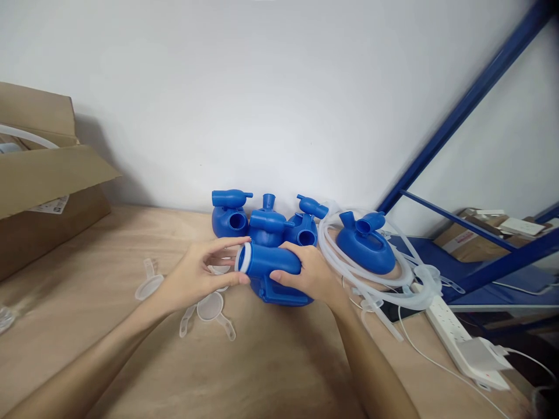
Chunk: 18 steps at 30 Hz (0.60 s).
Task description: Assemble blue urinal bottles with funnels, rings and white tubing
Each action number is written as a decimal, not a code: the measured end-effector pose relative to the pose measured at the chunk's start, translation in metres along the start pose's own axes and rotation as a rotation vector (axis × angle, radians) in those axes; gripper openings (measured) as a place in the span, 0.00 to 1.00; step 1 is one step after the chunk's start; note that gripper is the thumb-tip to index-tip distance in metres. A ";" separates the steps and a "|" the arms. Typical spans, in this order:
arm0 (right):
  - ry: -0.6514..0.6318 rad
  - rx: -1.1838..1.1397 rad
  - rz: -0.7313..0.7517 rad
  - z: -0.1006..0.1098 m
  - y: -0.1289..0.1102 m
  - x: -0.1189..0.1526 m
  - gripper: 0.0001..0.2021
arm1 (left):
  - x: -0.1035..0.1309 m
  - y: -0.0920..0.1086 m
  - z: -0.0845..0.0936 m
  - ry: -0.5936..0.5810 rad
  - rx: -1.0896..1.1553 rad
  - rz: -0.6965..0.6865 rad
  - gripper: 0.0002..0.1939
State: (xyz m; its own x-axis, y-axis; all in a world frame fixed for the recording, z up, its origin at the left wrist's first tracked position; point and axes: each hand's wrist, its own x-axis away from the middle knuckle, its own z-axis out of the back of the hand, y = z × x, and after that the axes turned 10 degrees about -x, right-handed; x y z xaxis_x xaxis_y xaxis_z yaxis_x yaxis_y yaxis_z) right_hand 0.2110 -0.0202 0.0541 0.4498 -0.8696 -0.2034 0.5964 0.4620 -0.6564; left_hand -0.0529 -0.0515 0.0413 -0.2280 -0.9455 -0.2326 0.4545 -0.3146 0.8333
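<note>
A blue plastic urinal bottle [273, 260] is between my hands, its wide neck lying sideways with the mouth to the left. My right hand [312, 270] wraps around the neck's right end, thumb in front. A translucent white ring [244, 257] fits around the mouth. My left hand [205, 273] pinches this ring, thumb below and fingers at the top and behind. The bottle's body and handle [286, 297] hang under the neck. White lids with strap tabs [210, 306] lie on the table by my left hand, and another lid [149, 286] lies farther left.
Several similar blue bottles [230, 221] stand along the wall. At right, coiled clear tubing [332, 256] surrounds another bottle [367, 247]. A white power strip [463, 343] with cables lies by a blue metal rack [463, 105]. An open cardboard box [52, 221] stands left.
</note>
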 end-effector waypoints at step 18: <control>-0.408 -0.362 -0.020 0.014 0.001 0.004 0.27 | 0.025 0.004 -0.006 -0.158 -0.286 -0.136 0.38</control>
State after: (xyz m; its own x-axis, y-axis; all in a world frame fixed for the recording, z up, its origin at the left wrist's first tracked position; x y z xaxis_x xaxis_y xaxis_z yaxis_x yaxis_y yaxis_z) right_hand 0.2232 -0.0210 0.0627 0.7051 -0.7063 0.0627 0.3725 0.2938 -0.8803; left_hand -0.0518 -0.0772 0.0358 -0.4232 -0.8757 -0.2324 0.6284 -0.4685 0.6209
